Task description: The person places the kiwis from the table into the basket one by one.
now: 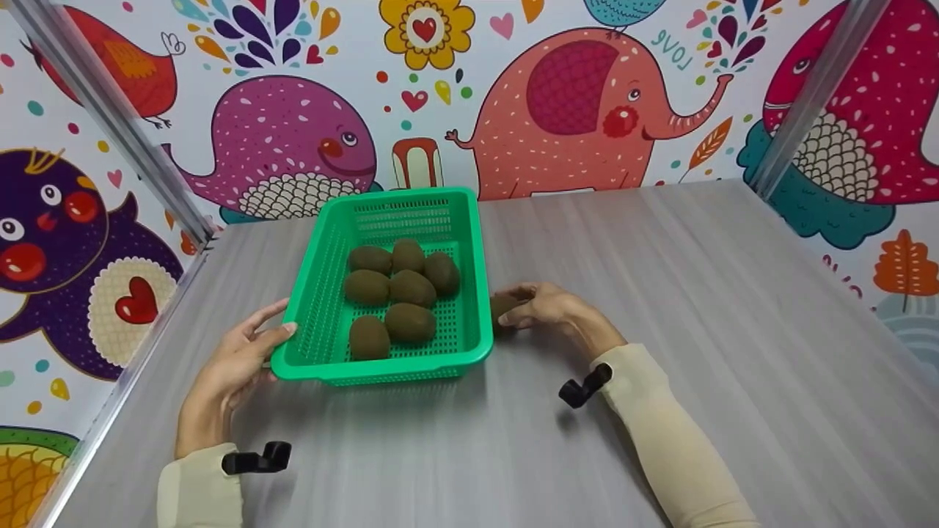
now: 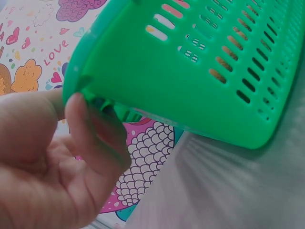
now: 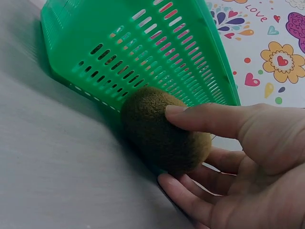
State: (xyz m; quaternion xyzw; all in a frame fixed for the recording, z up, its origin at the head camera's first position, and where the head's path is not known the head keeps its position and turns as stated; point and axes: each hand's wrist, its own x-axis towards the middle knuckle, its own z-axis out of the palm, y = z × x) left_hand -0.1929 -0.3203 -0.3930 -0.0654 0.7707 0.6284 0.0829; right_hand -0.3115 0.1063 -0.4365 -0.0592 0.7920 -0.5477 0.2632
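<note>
A green plastic basket [image 1: 480, 293] with slotted walls holds several brown, fuzzy kiwis [image 1: 411, 323]. At its left side my left hand [image 1: 235, 359] grips the rim, thumb on top and fingers beneath, as the left wrist view shows with the rim [image 2: 76, 62] between them. Beside the basket's right wall, outside it, my right hand [image 1: 546, 308] holds one more kiwi [image 3: 162, 129] between the thumb [image 3: 205, 117] and the fingers. This kiwi is low by the table and close against the wall; whether it touches either cannot be told.
The grey wood-grain table [image 1: 660, 279] extends to the right of the basket and in front of it. A wall with printed cartoon animals [image 1: 572, 110] stands behind, and metal posts [image 1: 821, 95] rise at the table's back corners.
</note>
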